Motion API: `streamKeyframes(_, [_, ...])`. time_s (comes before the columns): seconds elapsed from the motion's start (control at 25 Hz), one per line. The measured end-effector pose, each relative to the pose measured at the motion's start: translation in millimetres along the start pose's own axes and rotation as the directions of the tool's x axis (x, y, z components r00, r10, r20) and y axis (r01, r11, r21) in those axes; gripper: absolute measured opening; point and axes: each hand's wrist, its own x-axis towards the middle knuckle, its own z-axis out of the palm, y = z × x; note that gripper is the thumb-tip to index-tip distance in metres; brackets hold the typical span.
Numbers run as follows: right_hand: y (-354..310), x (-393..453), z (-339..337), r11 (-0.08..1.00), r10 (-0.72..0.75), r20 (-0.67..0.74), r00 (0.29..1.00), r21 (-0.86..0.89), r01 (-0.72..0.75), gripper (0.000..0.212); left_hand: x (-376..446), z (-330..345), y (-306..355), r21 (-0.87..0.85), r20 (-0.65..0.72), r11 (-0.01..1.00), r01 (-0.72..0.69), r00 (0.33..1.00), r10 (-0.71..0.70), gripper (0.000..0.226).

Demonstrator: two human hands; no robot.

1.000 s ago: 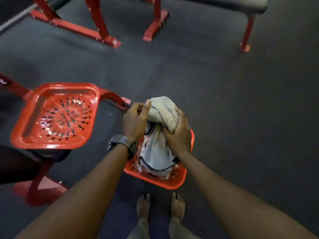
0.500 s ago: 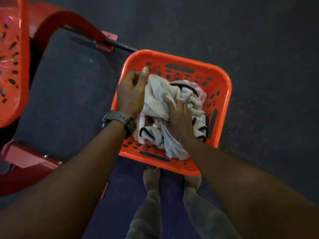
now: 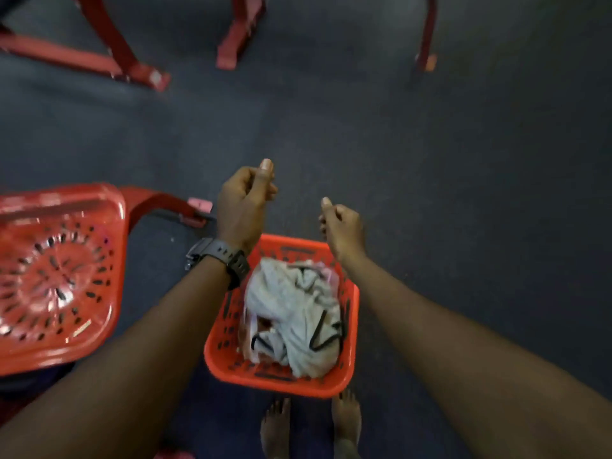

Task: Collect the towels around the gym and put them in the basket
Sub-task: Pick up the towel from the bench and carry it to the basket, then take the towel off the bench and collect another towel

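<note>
Head view: both hands, left hand [image 3: 243,207] and right hand [image 3: 341,228], have let go and lifted, loosely curled and empty, leaving towels [image 3: 294,313] in the basket [image 3: 351,342].

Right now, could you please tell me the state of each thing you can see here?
Orange perforated plastic basket: upright on the floor, holding towels.
Crumpled pale grey towels: heaped inside the basket, untouched.
Left hand: raised above the basket, fingers loosely curled, empty.
Right hand: raised, loosely curled, empty.
Red perforated plastic chair seat: unoccupied.
</note>
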Motion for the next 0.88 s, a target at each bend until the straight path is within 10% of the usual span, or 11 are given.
streamKeyframes(0.4, [-355.2, -130.0, -249.6, 0.909, -0.232, -0.504, 0.832, 0.193, 0.37, 0.052, -19.9, -4.4, 398.4, -0.305, 0.175, 0.864, -0.401, 0.868, 0.465, 0.034])
streamKeyframes(0.88, [-364.2, -412.8, -491.3, 0.909, -0.252, -0.861, 0.442, -0.054, 0.413, 0.052, -273.2, 109.0, 583.1, -0.607, 0.436, 0.69, -0.394, 0.561, 0.704, 0.038])
